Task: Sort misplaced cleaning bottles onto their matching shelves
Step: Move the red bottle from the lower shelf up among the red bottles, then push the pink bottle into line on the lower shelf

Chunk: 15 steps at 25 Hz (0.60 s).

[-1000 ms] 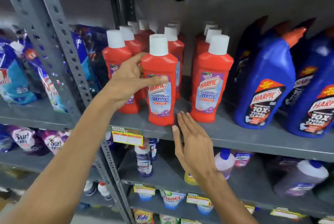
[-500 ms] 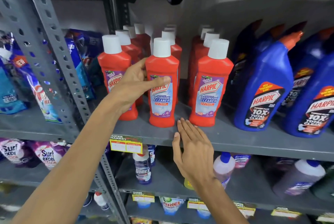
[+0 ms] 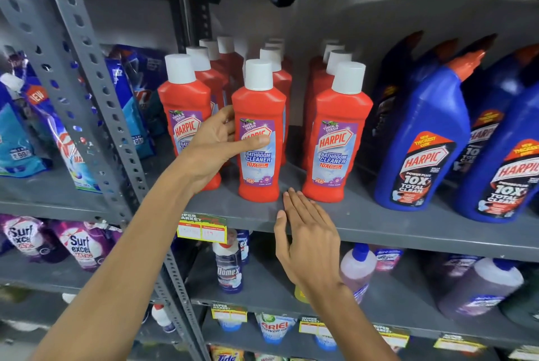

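Observation:
My left hand wraps around a red Harpic bathroom cleaner bottle with a white cap, which stands upright at the front of the grey shelf. Its thumb lies across the label and the fingers reach behind. Other red Harpic bottles stand in rows to its left, behind it and to its right. My right hand is flat with fingers together, resting on the shelf's front edge just below the gap between the held bottle and the right one. It holds nothing.
Big blue Harpic toilet cleaner bottles fill the shelf's right side. Detergent pouches sit left of the perforated upright. Below are a Domex bottle, purple bottles and Surf Excel packs. A price tag hangs on the edge.
The held red bottle has shifted slightly back and right into line with its neighbours. My right hand stays flat at the shelf edge. The camera has moved a little.

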Available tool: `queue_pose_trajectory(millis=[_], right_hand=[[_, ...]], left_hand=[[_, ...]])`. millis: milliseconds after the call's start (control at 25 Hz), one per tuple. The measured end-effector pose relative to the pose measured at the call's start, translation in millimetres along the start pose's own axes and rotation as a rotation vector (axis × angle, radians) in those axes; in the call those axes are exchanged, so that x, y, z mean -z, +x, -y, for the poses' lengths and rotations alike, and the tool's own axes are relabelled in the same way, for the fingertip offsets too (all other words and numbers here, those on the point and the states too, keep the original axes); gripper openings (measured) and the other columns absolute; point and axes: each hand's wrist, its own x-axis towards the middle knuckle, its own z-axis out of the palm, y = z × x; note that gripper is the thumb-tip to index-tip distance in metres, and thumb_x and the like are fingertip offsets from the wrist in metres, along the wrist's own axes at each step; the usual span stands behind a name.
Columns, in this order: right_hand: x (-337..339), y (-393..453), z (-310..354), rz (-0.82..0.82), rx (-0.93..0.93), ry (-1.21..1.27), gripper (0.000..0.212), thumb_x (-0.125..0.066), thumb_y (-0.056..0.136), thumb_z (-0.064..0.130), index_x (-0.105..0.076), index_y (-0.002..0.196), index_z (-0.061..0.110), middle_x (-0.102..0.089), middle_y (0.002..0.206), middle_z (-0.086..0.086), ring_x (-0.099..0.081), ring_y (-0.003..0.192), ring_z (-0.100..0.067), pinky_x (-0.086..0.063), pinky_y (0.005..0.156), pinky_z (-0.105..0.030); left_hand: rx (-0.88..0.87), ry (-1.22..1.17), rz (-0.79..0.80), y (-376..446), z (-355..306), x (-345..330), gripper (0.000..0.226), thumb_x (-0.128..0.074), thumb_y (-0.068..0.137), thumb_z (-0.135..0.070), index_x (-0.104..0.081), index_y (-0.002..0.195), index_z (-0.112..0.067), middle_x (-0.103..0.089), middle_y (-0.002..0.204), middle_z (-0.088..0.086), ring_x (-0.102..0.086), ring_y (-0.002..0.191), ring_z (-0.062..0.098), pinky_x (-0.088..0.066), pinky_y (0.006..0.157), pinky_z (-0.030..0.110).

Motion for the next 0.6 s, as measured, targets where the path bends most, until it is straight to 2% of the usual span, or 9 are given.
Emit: queue_pose_trajectory(millis=[40, 200, 320, 400, 480, 520, 600], right_hand=[[0, 0, 0, 0.005, -0.002, 0.004, 0.045, -0.052, 0.106, 0.033, -0.072, 0.140, 0.011, -0.073, 0.144, -0.004, -0.070, 0.135, -0.018, -0.048, 0.122, -0.034], [3, 0, -1, 0.031, 0.014, 0.018, 0.044, -0.053, 0.108, 0.034, -0.072, 0.140, 0.011, -0.073, 0.145, -0.004, -0.069, 0.136, -0.017, -0.047, 0.123, -0.033], [5, -1, -3, 0.026, 0.018, 0.111, 0.043, -0.055, 0.109, 0.033, -0.069, 0.144, 0.011, -0.070, 0.150, -0.004, -0.065, 0.141, -0.017, -0.043, 0.127, -0.033], [8, -13, -9, -0.015, 0.028, 0.284, 0.042, -0.058, 0.110, 0.026, -0.064, 0.149, 0.011, -0.064, 0.157, -0.002, -0.057, 0.149, -0.015, -0.039, 0.130, -0.035], [18, -38, -27, -0.076, 0.051, 0.429, 0.043, -0.058, 0.110, 0.017, -0.061, 0.152, 0.011, -0.059, 0.162, 0.001, -0.052, 0.154, -0.015, -0.038, 0.130, -0.038], [25, -57, -42, -0.092, 0.050, 0.462, 0.043, -0.057, 0.110, 0.015, -0.060, 0.152, 0.011, -0.058, 0.162, 0.002, -0.052, 0.154, -0.017, -0.041, 0.129, -0.040], [38, -99, -77, -0.097, -0.002, 0.492, 0.041, -0.058, 0.109, 0.014, -0.063, 0.150, 0.012, -0.061, 0.160, 0.002, -0.058, 0.150, -0.020, -0.048, 0.123, -0.040]], left_hand=[[0.005, 0.017, -0.019, -7, -1, -1, 0.090, -0.093, 0.070, -0.023, -0.053, 0.151, -0.015, -0.077, 0.139, 0.008, -0.075, 0.127, 0.021, -0.060, 0.109, 0.040], [0.009, 0.157, -0.132, -53, -5, -11, 0.100, -0.095, 0.066, -0.035, -0.044, 0.151, -0.028, -0.069, 0.140, -0.004, -0.073, 0.122, 0.004, -0.059, 0.107, 0.025], [-0.060, 0.373, -0.360, -98, 7, -31, 0.097, -0.097, 0.068, -0.047, -0.036, 0.144, -0.044, -0.060, 0.140, -0.008, -0.066, 0.121, 0.003, -0.054, 0.098, 0.020], [-0.168, 0.439, -0.504, -123, 22, -51, 0.079, -0.093, 0.082, -0.043, -0.042, 0.142, -0.043, -0.064, 0.129, -0.009, -0.071, 0.106, 0.004, -0.057, 0.083, 0.017], [-0.245, 0.385, -0.582, -142, 43, -74, 0.046, -0.085, 0.093, -0.031, -0.053, 0.126, -0.038, -0.069, 0.113, -0.007, -0.073, 0.091, 0.012, -0.059, 0.077, 0.021], [-0.233, 0.351, -0.593, -151, 58, -88, 0.035, -0.082, 0.096, -0.025, -0.056, 0.117, -0.038, -0.070, 0.105, -0.006, -0.072, 0.086, 0.015, -0.059, 0.077, 0.028], [-0.149, 0.330, -0.558, -167, 91, -119, 0.028, -0.080, 0.096, -0.017, -0.061, 0.105, -0.035, -0.072, 0.090, -0.004, -0.071, 0.082, 0.018, -0.058, 0.078, 0.034]])
